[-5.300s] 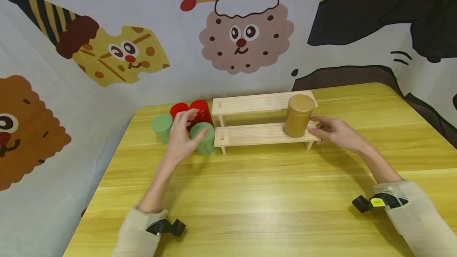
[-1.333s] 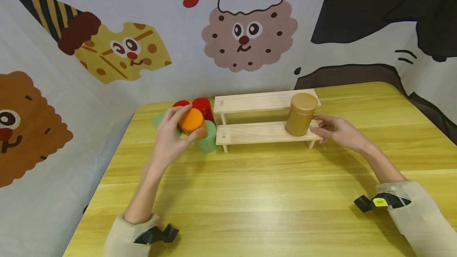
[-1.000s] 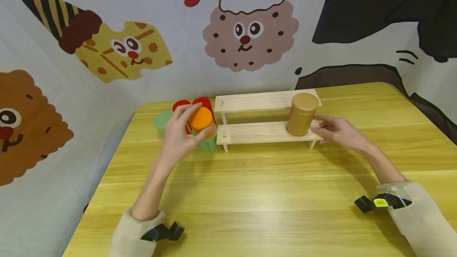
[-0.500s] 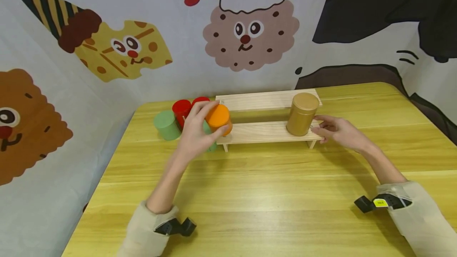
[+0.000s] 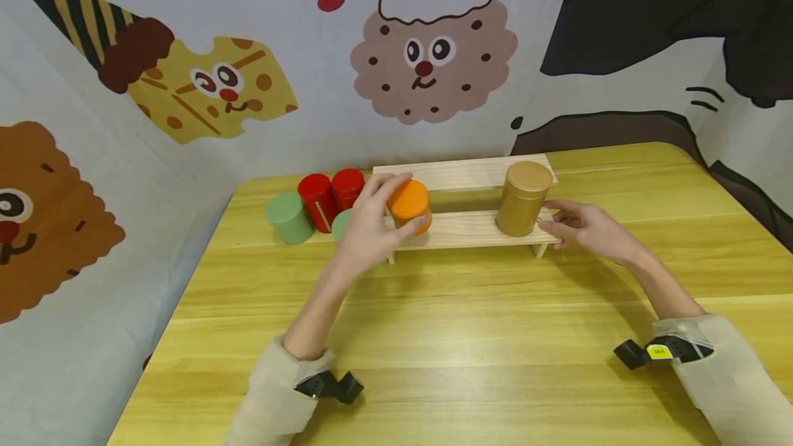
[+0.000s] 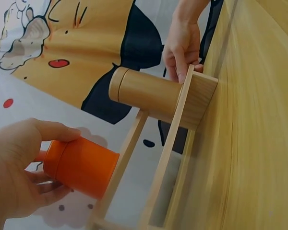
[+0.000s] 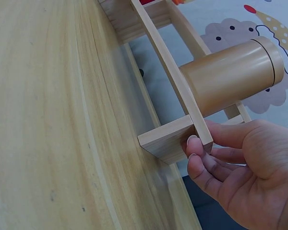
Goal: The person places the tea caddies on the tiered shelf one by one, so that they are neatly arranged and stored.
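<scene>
My left hand (image 5: 364, 236) grips an orange lidded canister (image 5: 410, 199) by its sides, thumb in front and fingers behind. The canister is upright over the left part of the two-step wooden shelf (image 5: 461, 228); in the left wrist view the orange canister (image 6: 89, 167) has its base close to the rear plank. A taller gold canister (image 5: 524, 199) stands on the lower step near the right end. There my right hand (image 5: 585, 228) pinches the lower plank's end; in the right wrist view the thumb and fingers (image 7: 205, 177) are at that corner, beside the gold canister (image 7: 230, 74).
Left of the shelf on the table (image 5: 446, 349) stand two red canisters (image 5: 319, 202) and a pale green canister (image 5: 290, 217). A second green canister (image 5: 341, 223) is partly hidden behind my left hand. A cartoon-printed cloth (image 5: 316, 102) hangs behind the table.
My left hand has taken up the orange canister from among the others and carried it right, over the shelf's left part. My right hand and the gold canister stay in place.
</scene>
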A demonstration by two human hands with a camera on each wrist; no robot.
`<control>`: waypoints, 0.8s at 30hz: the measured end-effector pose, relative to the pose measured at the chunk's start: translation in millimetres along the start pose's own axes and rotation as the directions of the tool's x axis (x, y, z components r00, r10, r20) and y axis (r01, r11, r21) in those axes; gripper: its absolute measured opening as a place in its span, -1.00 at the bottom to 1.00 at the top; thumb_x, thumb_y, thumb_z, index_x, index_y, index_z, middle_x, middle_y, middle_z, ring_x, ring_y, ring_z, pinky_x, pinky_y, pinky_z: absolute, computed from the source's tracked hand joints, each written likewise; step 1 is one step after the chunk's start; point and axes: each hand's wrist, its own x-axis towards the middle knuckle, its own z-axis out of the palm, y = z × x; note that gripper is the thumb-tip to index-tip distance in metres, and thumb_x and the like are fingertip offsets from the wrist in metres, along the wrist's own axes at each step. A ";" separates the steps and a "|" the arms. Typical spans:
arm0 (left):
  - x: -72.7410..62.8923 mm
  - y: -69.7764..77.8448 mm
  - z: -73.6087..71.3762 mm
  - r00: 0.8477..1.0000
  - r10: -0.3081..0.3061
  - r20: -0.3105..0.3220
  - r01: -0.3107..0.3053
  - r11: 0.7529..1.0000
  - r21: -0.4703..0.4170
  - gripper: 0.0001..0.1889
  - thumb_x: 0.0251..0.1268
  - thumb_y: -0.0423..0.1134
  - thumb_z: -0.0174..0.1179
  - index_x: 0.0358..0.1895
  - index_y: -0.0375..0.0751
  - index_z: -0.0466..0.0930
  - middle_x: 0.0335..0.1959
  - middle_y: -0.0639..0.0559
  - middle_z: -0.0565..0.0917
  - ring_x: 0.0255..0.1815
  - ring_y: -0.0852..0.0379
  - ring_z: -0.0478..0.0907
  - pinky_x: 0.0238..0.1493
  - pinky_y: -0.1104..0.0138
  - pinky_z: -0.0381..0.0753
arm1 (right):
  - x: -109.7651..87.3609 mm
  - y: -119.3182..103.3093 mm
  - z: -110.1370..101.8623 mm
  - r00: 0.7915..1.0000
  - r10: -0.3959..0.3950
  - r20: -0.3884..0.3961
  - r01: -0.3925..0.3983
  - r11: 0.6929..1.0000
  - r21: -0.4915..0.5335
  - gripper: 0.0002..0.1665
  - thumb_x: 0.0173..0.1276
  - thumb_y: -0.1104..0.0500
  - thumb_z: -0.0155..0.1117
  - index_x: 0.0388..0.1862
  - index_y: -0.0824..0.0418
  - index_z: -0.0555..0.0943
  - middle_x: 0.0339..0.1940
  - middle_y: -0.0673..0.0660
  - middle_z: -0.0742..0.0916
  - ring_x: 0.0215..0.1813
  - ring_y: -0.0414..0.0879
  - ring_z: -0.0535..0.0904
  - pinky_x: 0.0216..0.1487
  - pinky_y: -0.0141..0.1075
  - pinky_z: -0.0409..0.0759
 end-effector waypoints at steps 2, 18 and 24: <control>1.9 1.7 3.7 1.000 -0.006 0.014 0.006 1.000 -0.001 -0.32 0.20 -0.18 0.47 0.39 -0.22 0.46 0.25 -0.12 0.46 0.13 -0.04 0.48 0.14 0.03 0.54 | 0.0 -0.4 -0.1 1.000 0.001 0.001 -0.001 1.000 0.003 -0.22 0.57 0.08 0.17 0.51 0.54 0.15 0.01 0.39 0.60 -0.20 0.03 0.70 -0.17 -0.15 0.72; 19.8 13.3 36.6 0.997 -0.011 0.072 0.014 0.999 -0.031 -0.30 0.20 -0.17 0.48 0.40 -0.23 0.44 0.25 -0.12 0.45 0.15 -0.03 0.47 0.17 0.12 0.53 | -0.3 -0.3 0.8 1.000 -0.004 -0.001 0.004 1.000 0.008 -0.24 0.58 0.10 0.16 0.50 0.55 0.16 0.00 0.40 0.61 -0.20 0.04 0.70 -0.17 -0.13 0.72; 26.2 17.5 48.6 0.996 -0.024 0.088 0.028 0.999 -0.045 -0.29 0.19 -0.19 0.48 0.41 -0.24 0.43 0.24 -0.14 0.45 0.15 -0.03 0.50 0.19 0.15 0.53 | -0.2 -0.3 0.7 1.000 -0.003 -0.003 0.003 1.000 0.012 -0.24 0.58 0.10 0.16 0.50 0.55 0.17 0.01 0.40 0.61 -0.20 0.03 0.70 -0.18 -0.13 0.72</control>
